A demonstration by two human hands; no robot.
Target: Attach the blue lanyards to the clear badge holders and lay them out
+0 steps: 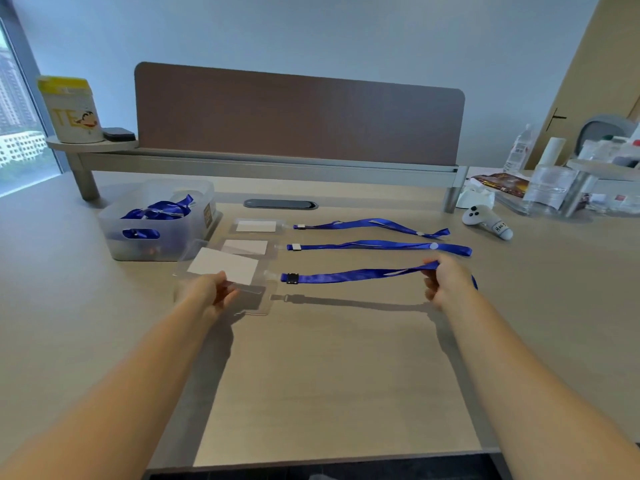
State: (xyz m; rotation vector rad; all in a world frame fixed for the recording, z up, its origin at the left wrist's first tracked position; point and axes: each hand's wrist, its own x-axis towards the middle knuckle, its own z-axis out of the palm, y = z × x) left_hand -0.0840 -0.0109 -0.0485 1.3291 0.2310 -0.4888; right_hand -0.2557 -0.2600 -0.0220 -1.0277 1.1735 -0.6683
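My left hand grips the near edge of a clear badge holder with a white card inside, held just above the desk. A blue lanyard runs from its black clip to my right hand, which pinches the strap's far end and holds it taut. Beyond them two finished sets lie flat in parallel: the middle holder with its lanyard, and the far holder with its lanyard.
A translucent bin with more blue lanyards stands at the left. A white controller lies at the right, with bottles and clutter behind it. A brown divider panel and a cable grommet are at the back.
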